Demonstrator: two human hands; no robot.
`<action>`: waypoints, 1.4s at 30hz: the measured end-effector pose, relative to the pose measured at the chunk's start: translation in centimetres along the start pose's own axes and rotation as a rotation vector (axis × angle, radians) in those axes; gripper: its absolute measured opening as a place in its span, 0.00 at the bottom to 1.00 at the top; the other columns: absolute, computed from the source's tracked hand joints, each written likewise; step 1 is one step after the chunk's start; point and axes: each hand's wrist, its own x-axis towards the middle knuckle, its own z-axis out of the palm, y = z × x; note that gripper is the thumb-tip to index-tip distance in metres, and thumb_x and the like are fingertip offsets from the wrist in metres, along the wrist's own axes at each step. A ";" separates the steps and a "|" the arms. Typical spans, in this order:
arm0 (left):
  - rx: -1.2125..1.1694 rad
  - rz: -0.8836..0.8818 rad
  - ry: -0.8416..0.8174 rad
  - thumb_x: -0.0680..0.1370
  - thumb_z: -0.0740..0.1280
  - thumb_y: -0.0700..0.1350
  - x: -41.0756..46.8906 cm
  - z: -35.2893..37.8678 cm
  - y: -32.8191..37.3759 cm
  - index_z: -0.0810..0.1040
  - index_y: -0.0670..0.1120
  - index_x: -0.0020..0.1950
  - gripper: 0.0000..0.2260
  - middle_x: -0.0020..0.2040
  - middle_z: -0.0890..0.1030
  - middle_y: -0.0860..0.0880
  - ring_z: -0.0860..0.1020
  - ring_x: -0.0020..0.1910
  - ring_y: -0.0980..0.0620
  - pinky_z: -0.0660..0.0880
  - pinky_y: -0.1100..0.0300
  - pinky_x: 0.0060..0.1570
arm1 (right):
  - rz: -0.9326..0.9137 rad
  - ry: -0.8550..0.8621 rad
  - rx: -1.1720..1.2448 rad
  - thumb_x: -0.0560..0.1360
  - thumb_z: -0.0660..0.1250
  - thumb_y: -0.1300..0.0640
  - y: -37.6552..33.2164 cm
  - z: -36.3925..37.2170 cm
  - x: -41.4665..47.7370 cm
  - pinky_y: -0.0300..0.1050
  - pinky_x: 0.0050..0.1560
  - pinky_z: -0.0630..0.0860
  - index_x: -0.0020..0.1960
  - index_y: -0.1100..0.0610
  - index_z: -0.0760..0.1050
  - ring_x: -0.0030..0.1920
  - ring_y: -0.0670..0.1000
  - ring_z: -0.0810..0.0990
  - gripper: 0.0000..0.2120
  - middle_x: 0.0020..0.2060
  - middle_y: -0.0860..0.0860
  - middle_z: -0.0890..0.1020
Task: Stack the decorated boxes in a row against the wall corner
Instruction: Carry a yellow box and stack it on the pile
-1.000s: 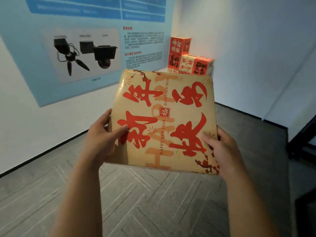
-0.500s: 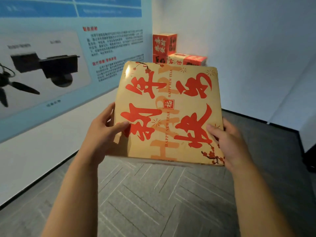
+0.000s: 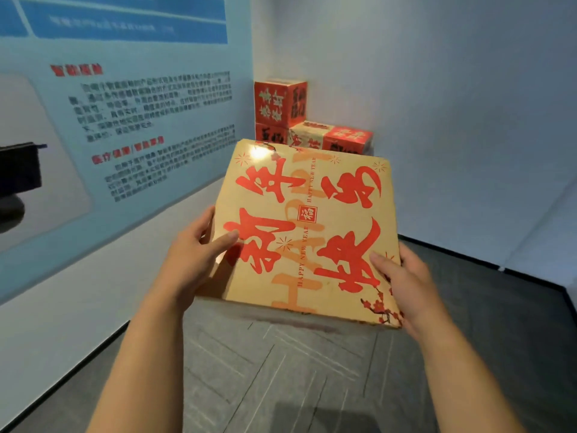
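I carry a gold decorated box (image 3: 307, 232) with big red characters, held up in front of me. My left hand (image 3: 199, 254) grips its left side, thumb lying across the top face. My right hand (image 3: 402, 276) grips the right side the same way. Beyond the box, in the wall corner, stand other decorated boxes: a red one (image 3: 281, 101) stacked on another red one (image 3: 270, 134), and beside them a lower row of boxes (image 3: 334, 137) along the right wall. The carried box hides their lower parts.
A blue poster (image 3: 125, 98) with text covers the left wall. The white right wall (image 3: 452, 104) meets it at the corner. Grey patterned carpet (image 3: 281, 370) lies below, with a black skirting line along both walls.
I have moved closer to the corner; the stacked boxes look larger and the poster has slid left. Both hands keep the same hold on the gold box.
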 end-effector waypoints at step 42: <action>0.278 0.088 -0.384 0.76 0.72 0.46 122.2 30.6 -3.5 0.70 0.59 0.66 0.21 0.54 0.81 0.60 0.80 0.52 0.59 0.73 0.62 0.50 | 0.079 0.302 -0.047 0.80 0.63 0.54 -10.4 14.3 115.8 0.45 0.35 0.77 0.58 0.53 0.76 0.38 0.51 0.87 0.08 0.43 0.50 0.87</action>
